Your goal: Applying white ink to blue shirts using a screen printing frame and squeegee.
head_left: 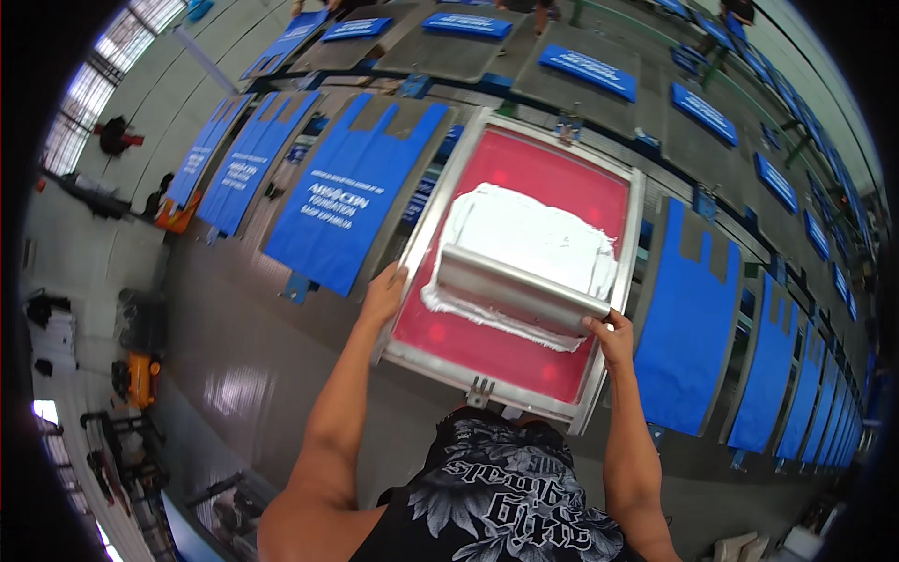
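Above the grey floor (225,356), the worktop (604,117) is carrying blue bags (342,169). In a metal frame (440,368), a red screen (552,173) is holding white ink (529,229), a squeegee (524,290) lying across it. The right grip (613,337) is clasping the squeegee's end; the left grip (382,295) is touching the frame, closure unclear.

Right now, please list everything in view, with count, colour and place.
screen: 1, red mesh, silver frame, centre
paste: 1 patch, white, on screen
squeegee: 1, silver, in the paste
bags: many, blue, both sides and beyond
boards: many, grey, under bags
co-workers: at least two, dark clothes, top edge
windows: several, pale, left side
clutter: uncounted, mixed, left floor
shirt: 1, patterned black, lower centre
left hand: 1, bare, at screen's left edge
right hand: 1, bare, on squeegee's right end
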Demonstrator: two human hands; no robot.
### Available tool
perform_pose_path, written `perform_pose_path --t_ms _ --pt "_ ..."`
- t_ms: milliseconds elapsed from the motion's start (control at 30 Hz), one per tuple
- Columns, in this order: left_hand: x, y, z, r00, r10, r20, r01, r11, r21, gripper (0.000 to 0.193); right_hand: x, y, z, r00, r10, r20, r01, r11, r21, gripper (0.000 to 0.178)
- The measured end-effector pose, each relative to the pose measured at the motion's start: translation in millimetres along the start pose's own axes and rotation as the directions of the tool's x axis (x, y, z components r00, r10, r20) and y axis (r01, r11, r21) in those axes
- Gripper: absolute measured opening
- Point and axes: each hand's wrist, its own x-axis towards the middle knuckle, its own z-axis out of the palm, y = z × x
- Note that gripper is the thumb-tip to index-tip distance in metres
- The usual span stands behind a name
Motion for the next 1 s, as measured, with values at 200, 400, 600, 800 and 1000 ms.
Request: perform_pose_path --t_ms 200,400,600,800,1000 --pt "-61 82 29 0.999 0.009 0.037 -0.005 0.994 -0.111 0.041 -20 -40 -71 0.999 0.024 -0.027 -0.025 0.998 -0.049 0.035" --pt "-82 95 117 0.992 0.051 0.114 -0.035 0.99 -0.138 0.049 -64 -27 -159 0.989 0.001 -0.15 -0.014 0.996 -0.085 0.031" --pt "-78 87 120 0.992 0.032 0.122 -0.007 0.981 -0.195 0.047 -67 -17 -159 0.983 0.008 -0.182 -0.025 0.996 -0.091 0.032" --pt "-34 91 113 0.994 -0.068 0.09 0.082 0.984 -0.158 0.047 -5 -31 -149 0.991 0.026 -0.132 -0.043 0.991 -0.13 0.034" --pt "19 56 67 0.998 0.046 0.03 -0.048 0.997 0.064 0.048 35 -20 -92 0.986 0.036 -0.16 -0.077 0.964 -0.256 0.04"
